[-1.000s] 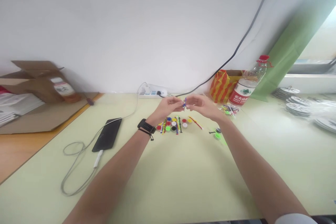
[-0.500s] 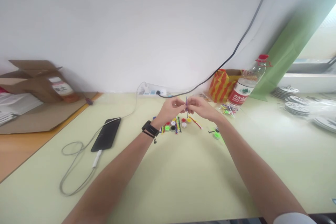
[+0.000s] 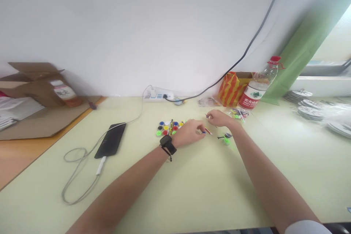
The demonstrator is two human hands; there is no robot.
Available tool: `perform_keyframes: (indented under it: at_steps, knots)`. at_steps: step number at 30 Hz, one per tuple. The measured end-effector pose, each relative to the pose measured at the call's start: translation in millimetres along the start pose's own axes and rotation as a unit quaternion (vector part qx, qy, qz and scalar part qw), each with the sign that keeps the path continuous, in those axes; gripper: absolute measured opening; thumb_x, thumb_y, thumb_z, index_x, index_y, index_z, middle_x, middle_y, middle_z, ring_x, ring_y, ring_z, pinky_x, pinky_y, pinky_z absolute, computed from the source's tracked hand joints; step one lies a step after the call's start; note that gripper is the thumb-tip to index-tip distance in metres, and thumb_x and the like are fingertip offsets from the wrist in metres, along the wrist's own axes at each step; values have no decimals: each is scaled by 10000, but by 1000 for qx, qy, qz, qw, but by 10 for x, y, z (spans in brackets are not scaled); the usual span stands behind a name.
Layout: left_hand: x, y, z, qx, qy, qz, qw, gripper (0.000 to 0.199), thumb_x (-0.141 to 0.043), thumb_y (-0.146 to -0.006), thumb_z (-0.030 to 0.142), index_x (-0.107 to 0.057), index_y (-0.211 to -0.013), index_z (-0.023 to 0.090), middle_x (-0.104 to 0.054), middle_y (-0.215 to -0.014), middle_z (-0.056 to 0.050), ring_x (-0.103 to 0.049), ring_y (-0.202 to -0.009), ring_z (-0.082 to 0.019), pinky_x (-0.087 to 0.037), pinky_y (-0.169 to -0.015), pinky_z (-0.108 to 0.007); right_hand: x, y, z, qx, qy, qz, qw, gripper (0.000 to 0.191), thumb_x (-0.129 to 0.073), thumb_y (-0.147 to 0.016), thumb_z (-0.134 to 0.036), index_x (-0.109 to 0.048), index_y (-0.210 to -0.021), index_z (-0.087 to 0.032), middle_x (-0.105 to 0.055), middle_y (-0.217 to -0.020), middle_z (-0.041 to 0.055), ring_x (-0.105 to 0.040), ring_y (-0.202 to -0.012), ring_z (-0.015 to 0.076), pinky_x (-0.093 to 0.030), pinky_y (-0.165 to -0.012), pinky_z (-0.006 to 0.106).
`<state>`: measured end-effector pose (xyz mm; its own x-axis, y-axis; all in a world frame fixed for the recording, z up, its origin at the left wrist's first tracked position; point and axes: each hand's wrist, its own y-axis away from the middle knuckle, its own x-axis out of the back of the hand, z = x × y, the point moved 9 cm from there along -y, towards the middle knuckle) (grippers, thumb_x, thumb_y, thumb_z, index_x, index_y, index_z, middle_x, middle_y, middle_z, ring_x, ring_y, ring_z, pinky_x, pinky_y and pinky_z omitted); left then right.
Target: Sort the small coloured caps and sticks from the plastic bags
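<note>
The left hand (image 3: 189,132) has been drawn nearer, the right hand (image 3: 219,118) moved rightward. A thin dark plastic stick (image 3: 206,115) is pinched in the right hand above the pale-green worktop (image 3: 192,190); a small blue plastic piece (image 3: 203,132) is clamped in the left. Round coloured plastic discs (image 3: 165,132), leftward, could be scattered by its low wrist.

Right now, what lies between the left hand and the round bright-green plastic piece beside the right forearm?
Head view: a thin red-and-white stick just beyond the left hand, then a short black stick beside the green piece.
</note>
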<state>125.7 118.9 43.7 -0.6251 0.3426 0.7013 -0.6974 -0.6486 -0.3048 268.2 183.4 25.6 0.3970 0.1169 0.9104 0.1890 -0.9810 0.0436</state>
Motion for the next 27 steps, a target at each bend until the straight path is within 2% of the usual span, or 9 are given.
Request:
perform_keyframes:
  at_steps: [3,6,8,11,16,19,22,27]
  knots:
    - [-100,37,72,-34,-62,-40,997,214,-638,-879,208,-764,-1048,243,-749,-1010,-50,-629,-1071,-242,-504,-915,-339,-106,-7,9,-1,5,-24,1000,179,-651,-778,-218,-723,-933,-165,-743,-909,93,-668,-817,213,-449,-678,271]
    - [-65,30,31,-40,-115,-58,991,175,-643,-885,223,-778,-995,240,-744,-981,-61,-604,-1074,-266,-491,-928,-362,-164,-16,-54,8,1,-43,999,199,-679,-807,-285,-721,-965,-172,-755,-981,99,-685,-828,208,-467,-689,267]
    - [1,15,-4,-44,-137,-46,989,171,-669,-871,237,-768,-1011,231,-741,-1036,-68,-595,-1087,-277,-481,-947,-378,-198,-16,-105,14,-5,-56,998,214,-707,-799,-287,-719,-984,-179,-760,-974,88,-691,-816,201,-475,-683,259]
    - [63,8,-49,-44,-155,-18,987,281,-692,-874,289,-727,-1147,233,-721,-1154,-75,-592,-1119,-287,-467,-970,-398,-242,-6,-173,20,-14,-70,997,195,-719,-792,-254,-710,-972,-179,-762,-969,86,-693,-804,197,-475,-649,249]
    - [30,18,-117,-32,-173,-24,984,297,-662,-926,405,-714,-1163,232,-722,-1090,-82,-622,-1067,-288,-457,-933,-402,-297,22,-270,21,-38,-97,994,141,-687,-814,-212,-697,-950,-177,-762,-845,64,-692,-706,185,-484,-608,249]
    - [49,16,-138,-36,-167,-27,985,264,-647,-940,356,-714,-1171,248,-717,-1074,-66,-629,-1044,-267,-456,-910,-373,-194,60,-258,17,-49,-97,994,119,-687,-832,-251,-690,-926,-178,-763,-866,72,-699,-689,183,-499,-617,258]
    - [69,15,-152,-41,-166,-28,985,243,-628,-949,322,-716,-1161,243,-712,-1076,-62,-628,-1033,-256,-455,-906,-362,-1,144,-137,0,-47,-100,994,171,-705,-837,-345,-683,-839,-176,-760,-860,90,-701,-678,192,-498,-589,269]
    - [116,5,-137,-39,-159,-8,986,258,-611,-961,349,-704,-1175,240,-713,-1109,-69,-610,-1073,-263,-457,-954,-382,134,339,191,-65,21,-177,982,310,-823,-689,-471,-707,-627,-189,-748,-751,102,-669,-645,224,-459,-541,306]
